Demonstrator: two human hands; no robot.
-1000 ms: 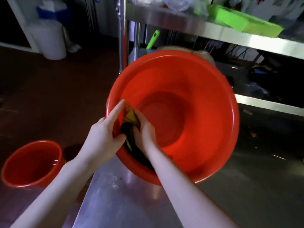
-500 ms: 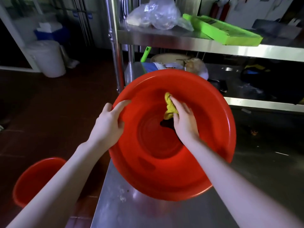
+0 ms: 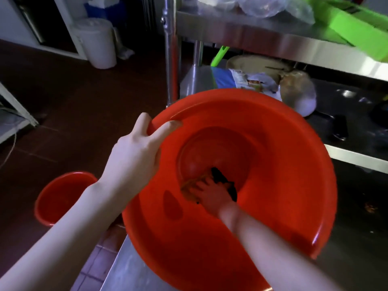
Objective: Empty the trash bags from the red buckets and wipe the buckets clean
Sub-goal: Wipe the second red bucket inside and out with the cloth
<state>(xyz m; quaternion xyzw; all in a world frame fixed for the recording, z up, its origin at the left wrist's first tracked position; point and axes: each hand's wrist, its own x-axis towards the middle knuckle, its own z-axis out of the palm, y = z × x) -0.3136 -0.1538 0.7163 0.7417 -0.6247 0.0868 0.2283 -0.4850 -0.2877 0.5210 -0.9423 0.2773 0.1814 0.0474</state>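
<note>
A big red bucket is tipped toward me on the steel table, its mouth facing the camera. My left hand grips its upper left rim, thumb inside and fingers over the edge. My right hand is deep inside, pressing a yellow and black cloth against the bucket's bottom near its lower edge. A second, smaller red bucket stands on the floor at the lower left, partly hidden by my left forearm.
A steel rack rises just behind the bucket, with a green tray and plastic bags on the upper shelf, bowls and packets on the lower. A white bin stands across the dark tiled floor.
My right hand slid the cloth from the bucket's left wall to the upper inside, then down to the bottom. My left hand shifted higher along the rim. The view moved closer.
</note>
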